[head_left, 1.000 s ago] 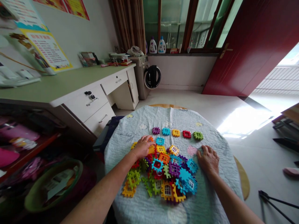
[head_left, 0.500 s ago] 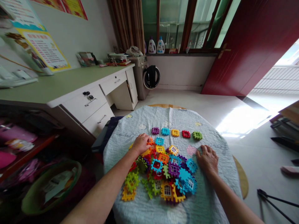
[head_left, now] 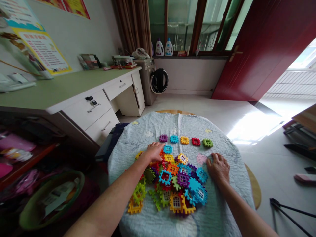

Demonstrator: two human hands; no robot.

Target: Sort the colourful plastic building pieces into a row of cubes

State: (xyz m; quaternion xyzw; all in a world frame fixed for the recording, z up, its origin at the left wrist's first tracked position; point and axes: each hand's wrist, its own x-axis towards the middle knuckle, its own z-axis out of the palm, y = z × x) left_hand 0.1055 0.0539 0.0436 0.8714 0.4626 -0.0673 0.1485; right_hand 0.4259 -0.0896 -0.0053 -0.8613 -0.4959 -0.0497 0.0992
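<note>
My left hand (head_left: 155,152) is over the upper left of a pile of plastic building blocks, its fingers reaching forward and its thumb apart. Red and orange blocks lie at its fingertips, partly hidden; I see nothing lifted. Just ahead is a blue square block (head_left: 168,149), with a yellow block (head_left: 169,158) nearer me. My right hand (head_left: 219,167) rests on the tablecloth, fingers spread, right of a blue block (head_left: 202,175). Beyond the pile runs a row: a purple block (head_left: 163,138), a light blue one (head_left: 174,139), a yellow one (head_left: 184,140), a red one (head_left: 196,142) and a green one (head_left: 207,143).
A pale blue cloth (head_left: 138,131) covers the round table. At left stand a green-topped desk (head_left: 81,84) and a green-rimmed basket (head_left: 24,210). A washing machine (head_left: 146,79) with its door open is behind, and a black metal leg (head_left: 287,209) stands at right.
My left hand has shifted slightly right and forward, covering more of the orange and red blocks. My right hand and the row of blocks stay put; the view moved a little.
</note>
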